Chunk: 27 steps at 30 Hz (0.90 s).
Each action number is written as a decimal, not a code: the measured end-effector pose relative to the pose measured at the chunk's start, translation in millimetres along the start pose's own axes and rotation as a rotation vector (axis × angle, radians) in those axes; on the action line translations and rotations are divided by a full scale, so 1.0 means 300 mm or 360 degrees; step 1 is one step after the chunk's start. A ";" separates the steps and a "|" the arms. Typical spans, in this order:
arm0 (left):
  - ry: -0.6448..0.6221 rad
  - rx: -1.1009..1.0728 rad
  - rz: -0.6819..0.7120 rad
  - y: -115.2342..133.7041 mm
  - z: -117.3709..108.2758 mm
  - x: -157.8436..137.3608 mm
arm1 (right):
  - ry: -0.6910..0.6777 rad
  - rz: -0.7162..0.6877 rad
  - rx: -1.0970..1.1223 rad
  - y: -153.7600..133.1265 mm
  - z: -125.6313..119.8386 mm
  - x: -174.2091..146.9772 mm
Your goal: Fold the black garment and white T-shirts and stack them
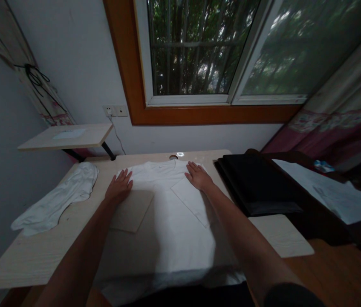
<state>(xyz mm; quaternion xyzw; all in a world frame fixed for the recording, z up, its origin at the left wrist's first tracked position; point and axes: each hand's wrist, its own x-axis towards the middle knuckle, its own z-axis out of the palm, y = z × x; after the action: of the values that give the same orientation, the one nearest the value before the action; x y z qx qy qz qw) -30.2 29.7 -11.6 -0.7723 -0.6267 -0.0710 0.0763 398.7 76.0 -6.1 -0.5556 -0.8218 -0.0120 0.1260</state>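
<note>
A white T-shirt (170,213) lies spread on the desk, its neckline at the far edge and its hem hanging over the near edge. My left hand (119,186) rests flat on the shirt's left shoulder, fingers stretched out. On the right shoulder my right hand (197,175) lies flat too, fingers extended. Neither hand grips anything. Both sleeves appear folded inward over the front of the shirt, each making an angled flap below a hand. My forearms cover parts of the shirt's sides.
Crumpled white cloth (62,198) lies on the desk (30,264) at left, below a raised shelf (68,136). Black flat cases (253,181) are stacked at right. A cord runs from a wall socket (110,111). Beyond is a window (196,51).
</note>
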 end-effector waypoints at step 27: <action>0.0341 -0.0237 0.0270 0.133 -0.074 -0.280 | 0.0255 -0.0080 -0.0047 -0.046 -0.138 -0.505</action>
<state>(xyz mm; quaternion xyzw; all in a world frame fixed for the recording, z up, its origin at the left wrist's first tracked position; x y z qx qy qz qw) -8.6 -63.3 -8.2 -0.8139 -0.5406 -0.1925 0.0909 447.3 -73.8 2.3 -0.5339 -0.8225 -0.0715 0.1829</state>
